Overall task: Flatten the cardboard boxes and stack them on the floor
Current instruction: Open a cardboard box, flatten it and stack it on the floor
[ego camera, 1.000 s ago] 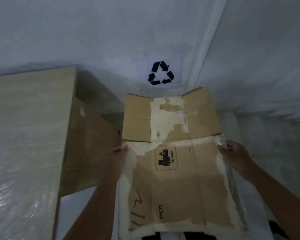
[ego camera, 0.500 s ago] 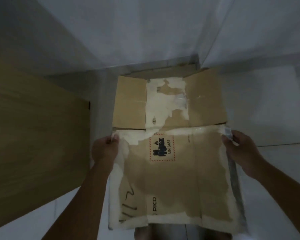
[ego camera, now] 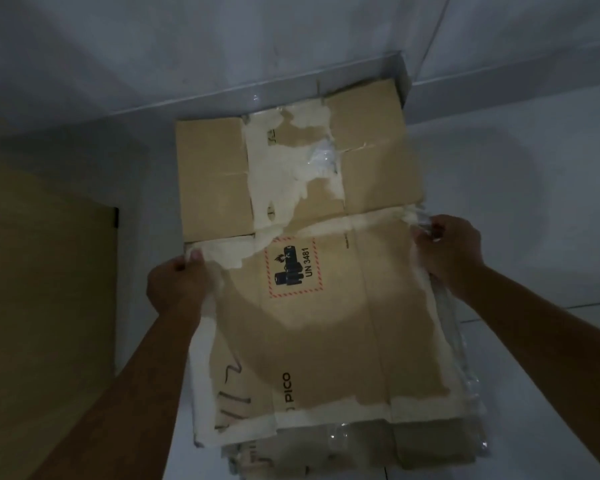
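A flattened brown cardboard box [ego camera: 326, 327] with torn white tape, a red-bordered UN 3481 label and the word PICO fills the middle of the view. Its far flaps [ego camera: 374, 157] reach toward the wall. My left hand [ego camera: 177, 282] grips its left edge, thumb on top. My right hand [ego camera: 451, 251] grips the right edge beside loose clear tape. Under its near end, more flattened cardboard [ego camera: 413, 441] lies on the white tiled floor [ego camera: 534, 202].
A large wooden panel or table top [ego camera: 42, 306] stands close on the left. The white wall [ego camera: 257, 46] and its skirting run just behind the box's far flaps. White floor stretches out to the right.
The box has come down from in front of the wall toward the floor, both hands keeping their grip. My view has tilted downward; the recycling sign is out of sight.
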{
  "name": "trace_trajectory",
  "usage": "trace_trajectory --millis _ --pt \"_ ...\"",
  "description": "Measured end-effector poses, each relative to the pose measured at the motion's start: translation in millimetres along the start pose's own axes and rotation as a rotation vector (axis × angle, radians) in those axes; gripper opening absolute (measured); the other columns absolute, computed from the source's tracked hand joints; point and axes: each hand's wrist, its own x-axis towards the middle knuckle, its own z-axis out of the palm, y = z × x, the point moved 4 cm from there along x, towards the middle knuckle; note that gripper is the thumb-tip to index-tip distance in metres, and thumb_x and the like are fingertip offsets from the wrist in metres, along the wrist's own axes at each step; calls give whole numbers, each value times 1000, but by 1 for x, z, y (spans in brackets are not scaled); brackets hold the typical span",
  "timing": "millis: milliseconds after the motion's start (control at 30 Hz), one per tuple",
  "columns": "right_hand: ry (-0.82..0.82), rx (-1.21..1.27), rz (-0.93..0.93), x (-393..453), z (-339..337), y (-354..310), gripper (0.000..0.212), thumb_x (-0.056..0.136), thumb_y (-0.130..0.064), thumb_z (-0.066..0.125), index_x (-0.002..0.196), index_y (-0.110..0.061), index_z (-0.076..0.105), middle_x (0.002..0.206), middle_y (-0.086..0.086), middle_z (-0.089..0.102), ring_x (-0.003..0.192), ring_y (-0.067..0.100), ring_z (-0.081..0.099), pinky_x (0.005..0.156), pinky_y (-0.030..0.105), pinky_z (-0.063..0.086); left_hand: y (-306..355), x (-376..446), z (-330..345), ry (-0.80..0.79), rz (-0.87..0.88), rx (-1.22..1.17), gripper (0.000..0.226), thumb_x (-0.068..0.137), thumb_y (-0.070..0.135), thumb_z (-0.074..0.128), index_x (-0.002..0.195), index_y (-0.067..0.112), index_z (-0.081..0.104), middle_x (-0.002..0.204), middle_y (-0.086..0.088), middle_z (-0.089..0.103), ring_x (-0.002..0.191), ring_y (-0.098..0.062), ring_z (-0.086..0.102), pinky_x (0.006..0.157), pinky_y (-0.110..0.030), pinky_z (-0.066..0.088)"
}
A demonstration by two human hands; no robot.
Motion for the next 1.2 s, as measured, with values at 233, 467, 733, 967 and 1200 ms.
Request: trace_trajectory --millis 233,467,733,967,1200 --pt "-74 -206 176 -40 -26 -27 46 103 -30 41 132 5 44 135 24 44 125 42 45 104 47 39 22 -31 -24 -430 77 281 102 85 42 77 161 15 15 162 -12 30 145 -33 36 113 -44 38" --pt "-204 -732 -247 -195 -141 -98 55 99 -43 34 150 -20 30 159 7 27 150 30 16 120 52 17 104 -172 -157 -250 590 775 67 98 43 47 158 33 19 165 -1 23 151 -28 22 116 -51 33" --pt "-330 -792 -543 -465 -298 -218 52 99 -42 38 144 -18 44 153 12 40 145 34 29 116 53 26 131 -360 -434 -288 400 765 66 99 42 43 158 38 14 166 4 19 153 -23 17 120 -48 24" --pt "-291 -689 -729 -656 -330 -302 49 97 -35 45 141 -15 50 150 13 44 143 35 32 116 54 26 67 -447 -616 -187 242 608 58 96 38 50 152 33 36 155 4 43 141 -24 39 105 -44 42" --pt "-232 -598 -860 -822 -276 -394 50 96 -38 42 139 -14 52 146 13 49 139 35 38 112 52 33 -41 -437 -793 84 229 376 50 89 31 63 139 30 55 137 4 61 126 -23 53 92 -42 50"
